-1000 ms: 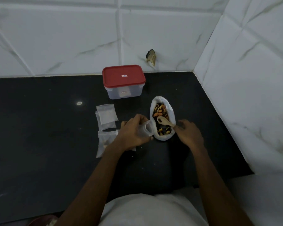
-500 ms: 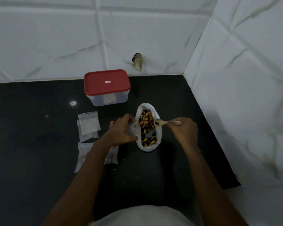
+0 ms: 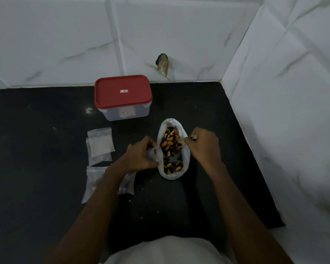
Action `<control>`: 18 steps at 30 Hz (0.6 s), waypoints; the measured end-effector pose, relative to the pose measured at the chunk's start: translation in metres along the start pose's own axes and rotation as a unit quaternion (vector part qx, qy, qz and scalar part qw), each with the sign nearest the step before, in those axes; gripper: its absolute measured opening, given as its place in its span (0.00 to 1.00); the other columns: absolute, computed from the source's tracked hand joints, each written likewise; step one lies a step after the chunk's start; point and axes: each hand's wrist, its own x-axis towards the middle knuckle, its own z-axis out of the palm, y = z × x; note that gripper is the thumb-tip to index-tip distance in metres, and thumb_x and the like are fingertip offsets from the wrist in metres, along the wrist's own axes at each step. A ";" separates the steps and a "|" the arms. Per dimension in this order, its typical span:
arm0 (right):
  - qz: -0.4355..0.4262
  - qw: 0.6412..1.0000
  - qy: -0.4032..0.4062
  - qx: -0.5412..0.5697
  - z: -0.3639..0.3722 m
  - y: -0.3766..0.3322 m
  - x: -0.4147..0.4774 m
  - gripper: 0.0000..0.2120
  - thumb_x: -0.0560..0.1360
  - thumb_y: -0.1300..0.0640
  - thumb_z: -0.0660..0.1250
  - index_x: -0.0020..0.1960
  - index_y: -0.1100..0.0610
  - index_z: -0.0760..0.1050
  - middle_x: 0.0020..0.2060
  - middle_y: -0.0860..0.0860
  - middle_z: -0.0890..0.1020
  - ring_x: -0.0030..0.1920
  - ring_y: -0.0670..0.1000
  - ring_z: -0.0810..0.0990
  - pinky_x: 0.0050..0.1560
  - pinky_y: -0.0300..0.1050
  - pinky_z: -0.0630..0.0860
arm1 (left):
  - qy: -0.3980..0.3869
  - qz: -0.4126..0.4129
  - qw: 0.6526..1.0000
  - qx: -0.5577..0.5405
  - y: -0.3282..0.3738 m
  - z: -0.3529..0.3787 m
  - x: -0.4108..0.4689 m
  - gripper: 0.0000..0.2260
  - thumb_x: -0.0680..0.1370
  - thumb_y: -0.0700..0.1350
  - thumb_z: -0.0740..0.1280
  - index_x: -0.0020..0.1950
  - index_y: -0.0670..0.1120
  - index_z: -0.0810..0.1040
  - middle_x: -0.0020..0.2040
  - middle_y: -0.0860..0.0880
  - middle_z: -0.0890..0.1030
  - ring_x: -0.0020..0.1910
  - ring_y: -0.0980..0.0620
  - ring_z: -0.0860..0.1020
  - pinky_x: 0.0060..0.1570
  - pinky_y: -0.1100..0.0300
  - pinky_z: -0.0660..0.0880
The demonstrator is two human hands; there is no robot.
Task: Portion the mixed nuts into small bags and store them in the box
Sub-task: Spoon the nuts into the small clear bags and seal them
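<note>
Small bag (image 3: pixel 153 153) is being pinched by left grip (image 3: pixel 139 159) beside the nut pouch (image 3: pixel 186 162) on the bench (image 3: pixel 179 206); spoon (image 3: pixel 181 143) is being held by right grip (image 3: pixel 204 145), dipped into mixed nuts (image 3: pixel 169 144). Risk: bag mouth being let sag, nuts being spilled.

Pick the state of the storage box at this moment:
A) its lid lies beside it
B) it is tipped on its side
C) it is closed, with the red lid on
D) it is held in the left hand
C: the box stands upright at the back of the counter with its red lid seated on top.
</note>
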 end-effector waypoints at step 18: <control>0.178 0.925 -0.125 0.311 0.028 0.039 0.003 0.06 0.74 0.56 0.72 0.40 0.58 0.81 0.32 0.52 0.81 0.32 0.48 0.77 0.31 0.41 0.74 | 0.006 -0.015 0.999 0.033 0.015 0.015 0.004 0.27 0.68 0.47 0.78 0.58 0.56 0.65 0.56 0.56 0.74 0.60 0.52 0.75 0.67 0.44 0.69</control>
